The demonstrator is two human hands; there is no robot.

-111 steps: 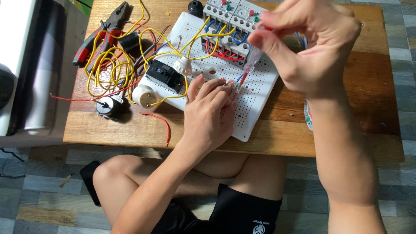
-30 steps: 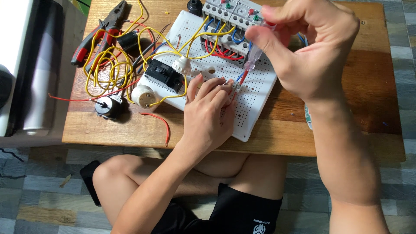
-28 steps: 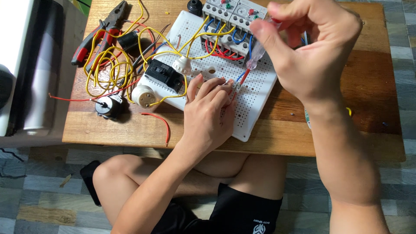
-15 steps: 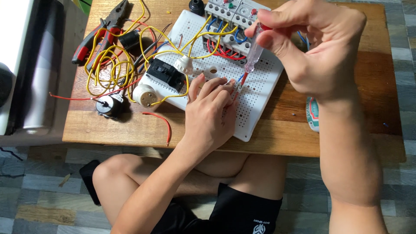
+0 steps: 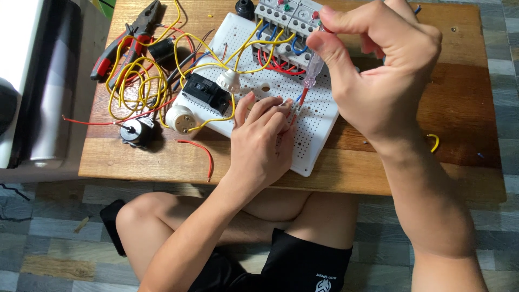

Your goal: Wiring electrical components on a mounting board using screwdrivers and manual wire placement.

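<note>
Landmark is the white perforated board [image 5: 319, 116], lying tilted on the wooden table [image 5: 459, 108]. Our right hand [image 5: 384, 70] is above the board's right half, fingers curled together and pinching the top of a clear-handled screwdriver [image 5: 313, 73], which stands nearly upright with its tip down near the board's middle. Our left hand [image 5: 262, 143] lies flat on the board's near edge, fingers close together, fingertips [image 5: 284, 108] pressing down small wire ends right where the screwdriver tip meets the board; we can't tell if it grips anything. At the board's far edge sits a row of grey breakers [image 5: 286, 13] with red and blue wires looped under them. Yellow wires [image 5: 243, 51] run from the breakers across the board to a black switch block [image 5: 208, 92] on the board's left part and a white round socket [image 5: 181, 118] at its left corner. Left of the board: a tangle of more yellow wire, red-handled pliers [image 5: 121, 46], a small black motor [image 5: 135, 132]. A loose red wire [image 5: 200, 154] lies just off the board's near-left corner; a short yellow scrap [image 5: 433, 141] lies well right of it.
</note>
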